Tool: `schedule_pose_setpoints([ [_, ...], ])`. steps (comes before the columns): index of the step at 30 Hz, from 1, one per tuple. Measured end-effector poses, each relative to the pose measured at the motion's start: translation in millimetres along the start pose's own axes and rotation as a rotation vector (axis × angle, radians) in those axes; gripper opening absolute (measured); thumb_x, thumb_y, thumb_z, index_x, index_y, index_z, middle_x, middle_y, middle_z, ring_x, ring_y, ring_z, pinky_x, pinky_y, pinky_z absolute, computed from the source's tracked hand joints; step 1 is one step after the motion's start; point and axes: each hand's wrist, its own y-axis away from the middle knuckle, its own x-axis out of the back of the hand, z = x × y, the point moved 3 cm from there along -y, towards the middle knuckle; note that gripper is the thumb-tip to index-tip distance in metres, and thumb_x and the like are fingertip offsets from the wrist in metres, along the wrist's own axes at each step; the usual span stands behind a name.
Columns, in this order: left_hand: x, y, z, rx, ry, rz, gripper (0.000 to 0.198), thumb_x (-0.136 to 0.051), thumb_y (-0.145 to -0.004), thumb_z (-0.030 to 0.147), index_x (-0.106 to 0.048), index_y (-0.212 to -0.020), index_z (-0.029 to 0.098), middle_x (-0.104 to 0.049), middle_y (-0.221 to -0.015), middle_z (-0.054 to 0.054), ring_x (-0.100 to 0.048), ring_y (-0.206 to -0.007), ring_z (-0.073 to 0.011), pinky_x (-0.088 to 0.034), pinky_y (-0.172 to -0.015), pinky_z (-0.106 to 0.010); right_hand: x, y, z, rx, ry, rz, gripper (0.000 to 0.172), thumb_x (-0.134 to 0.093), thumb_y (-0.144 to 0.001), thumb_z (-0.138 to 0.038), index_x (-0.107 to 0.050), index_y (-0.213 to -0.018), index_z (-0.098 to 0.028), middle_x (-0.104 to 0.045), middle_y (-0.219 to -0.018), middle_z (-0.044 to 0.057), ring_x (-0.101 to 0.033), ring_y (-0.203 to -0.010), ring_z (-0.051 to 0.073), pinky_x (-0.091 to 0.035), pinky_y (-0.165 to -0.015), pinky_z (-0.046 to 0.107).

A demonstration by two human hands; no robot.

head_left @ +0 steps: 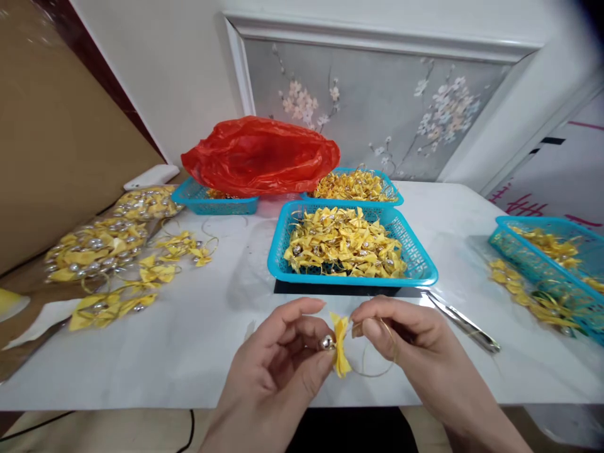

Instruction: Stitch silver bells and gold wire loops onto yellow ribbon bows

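Observation:
Near the table's front edge, my left hand [287, 365] pinches a yellow ribbon bow [340, 346] by its silver bell [327, 342], thumb below and fingers behind. Just to the right, my right hand [406, 333] is closed, thumb against forefinger, on a thin gold cord [377, 375] that loops down from the bow. The bow stands on edge between the two hands. Right behind them is a turquoise basket [353, 279] heaped with more yellow bows and bells. A pair of metal tweezers or scissors [465, 324] lies beside my right hand; its exact kind is unclear.
Loose bows [155, 270] and filled clear bags [99, 245] lie on the left. A red plastic bag [264, 157] sits over a back basket [212, 205]; another basket [399, 195] of bows stands beside it. At the right, a basket [542, 251] has a bow string [528, 302] alongside.

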Motion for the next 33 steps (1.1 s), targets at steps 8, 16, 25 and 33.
schedule_pose_setpoints([
  [8,7.8,3,-1,-0.076,-0.198,-0.010,0.021,-0.077,-0.079,0.023,-0.078,-0.097,0.035,-0.078,-0.094,0.002,-0.073,-0.084,-0.0146,-0.058,-0.073,-0.013,-9,16,20,-0.192,-0.395,0.009,0.030,-0.054,-0.100,-0.049,-0.072,-0.109,-0.027,-0.058,-0.091,0.003,-0.030,-0.053,0.004,-0.022,-0.046,0.019],
  [16,9.1,5,-2,-0.162,-0.289,0.020,0.014,-0.075,-0.083,0.023,-0.074,-0.093,0.033,-0.077,-0.089,0.005,-0.073,-0.080,-0.0118,-0.057,-0.071,-0.010,-43,30,6,-0.224,-0.059,0.190,0.029,-0.081,-0.076,-0.036,-0.063,-0.096,-0.024,-0.050,-0.076,-0.001,-0.044,-0.065,0.013,-0.038,-0.058,0.023],
  [25,7.0,15,-6,0.000,-0.074,0.071,0.019,-0.072,-0.084,0.045,-0.070,-0.096,0.030,-0.075,-0.080,0.003,-0.069,-0.072,-0.0112,-0.057,-0.069,-0.013,-35,26,-2,-0.064,0.030,0.091,0.030,-0.049,-0.101,-0.041,-0.058,-0.083,-0.020,-0.052,-0.076,0.001,-0.046,-0.066,0.013,-0.039,-0.060,0.025],
  [33,-0.9,21,5,-0.092,-0.154,0.118,0.046,-0.087,-0.064,0.022,-0.071,-0.105,0.035,-0.070,-0.114,0.000,-0.069,-0.098,-0.0207,-0.061,-0.079,-0.023,-35,26,-20,0.140,0.281,0.100,0.021,-0.047,-0.101,-0.021,-0.055,-0.082,-0.020,-0.051,-0.072,-0.003,-0.043,-0.058,0.008,-0.031,-0.051,0.021],
])
